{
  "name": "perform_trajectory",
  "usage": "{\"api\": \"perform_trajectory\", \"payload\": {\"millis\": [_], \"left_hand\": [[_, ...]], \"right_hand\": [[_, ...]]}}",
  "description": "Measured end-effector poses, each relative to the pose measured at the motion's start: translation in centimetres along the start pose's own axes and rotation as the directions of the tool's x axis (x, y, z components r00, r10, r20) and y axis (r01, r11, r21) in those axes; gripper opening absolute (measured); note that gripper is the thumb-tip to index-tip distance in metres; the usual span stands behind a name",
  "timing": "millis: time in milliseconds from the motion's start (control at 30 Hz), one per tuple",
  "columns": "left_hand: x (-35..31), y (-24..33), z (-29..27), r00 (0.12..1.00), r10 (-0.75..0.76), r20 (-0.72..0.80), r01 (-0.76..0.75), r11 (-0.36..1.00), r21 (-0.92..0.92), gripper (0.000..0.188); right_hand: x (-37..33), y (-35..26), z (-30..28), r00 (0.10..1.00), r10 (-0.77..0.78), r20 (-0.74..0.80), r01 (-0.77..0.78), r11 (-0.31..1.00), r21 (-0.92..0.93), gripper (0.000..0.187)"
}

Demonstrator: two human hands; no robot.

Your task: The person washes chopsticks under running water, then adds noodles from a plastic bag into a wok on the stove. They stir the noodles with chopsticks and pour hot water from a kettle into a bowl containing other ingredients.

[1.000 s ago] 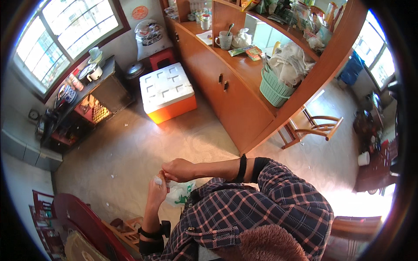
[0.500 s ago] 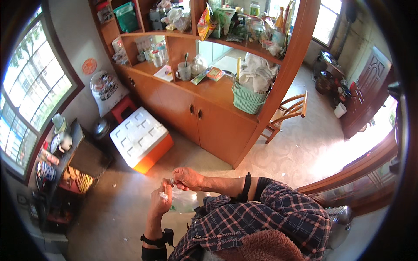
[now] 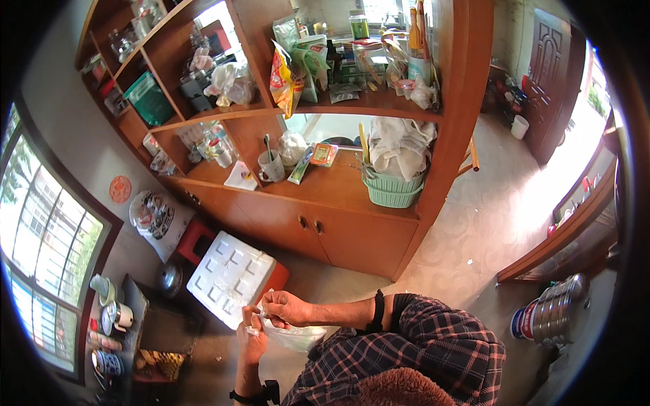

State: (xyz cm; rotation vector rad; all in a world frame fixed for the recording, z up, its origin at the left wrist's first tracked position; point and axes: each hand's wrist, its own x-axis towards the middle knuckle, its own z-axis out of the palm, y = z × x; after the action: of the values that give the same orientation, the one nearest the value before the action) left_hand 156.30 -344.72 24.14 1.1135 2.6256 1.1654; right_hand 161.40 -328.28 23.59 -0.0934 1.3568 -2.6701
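Close together in front of my body, both hands are closed at the top of a clear plastic bag (image 3: 296, 337). My left hand (image 3: 252, 340) pinches the bag's edge on the left. My right hand (image 3: 288, 308) grips the gathered top beside it, its fingertips next to the left ones. The bag hangs below my right hand and close to my checked sleeve. Something pale green shows through it, too unclear to name. The exact spot where the fingers meet the plastic is partly hidden.
Just beyond my hands stands a white-lidded foam box (image 3: 233, 274) with orange sides. Behind it runs a wooden cabinet (image 3: 365, 240) bearing a green basket (image 3: 394, 193) of cloth and a mug (image 3: 271, 167). A low dark table (image 3: 135, 308) holds kettles at left; metal cans (image 3: 552, 314) stand at right.
My view has tilted up towards the cabinet shelves. Both hands stay together on the bag's top, the right fingers now closed more tightly against the left ones.
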Motion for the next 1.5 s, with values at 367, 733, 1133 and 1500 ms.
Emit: {"api": "perform_trajectory", "payload": {"millis": [367,733,1133,1500], "left_hand": [[11.6,-6.6,-2.6,0.833,-0.044,0.552,0.392,0.75,-0.532,0.051],[17.3,-6.6,-5.5,0.55,0.388,0.74,0.082,0.857,-0.51,0.012],[19.0,-6.5,-5.2,0.553,0.805,-0.214,-0.828,0.559,-0.04,0.025],[23.1,0.2,-14.2,0.306,0.944,0.123,-0.823,0.197,0.533,0.018]], "right_hand": [[4.4,-5.0,-1.8,0.968,-0.245,0.058,0.251,0.942,-0.22,0.017],[9.4,-6.9,-0.7,0.735,-0.676,0.055,0.284,0.233,-0.93,0.023],[11.0,-6.4,-2.7,0.976,-0.151,-0.159,-0.014,0.68,-0.733,0.037],[11.6,-13.4,3.0,0.868,-0.477,-0.136,0.186,0.568,-0.802,0.027]]}}
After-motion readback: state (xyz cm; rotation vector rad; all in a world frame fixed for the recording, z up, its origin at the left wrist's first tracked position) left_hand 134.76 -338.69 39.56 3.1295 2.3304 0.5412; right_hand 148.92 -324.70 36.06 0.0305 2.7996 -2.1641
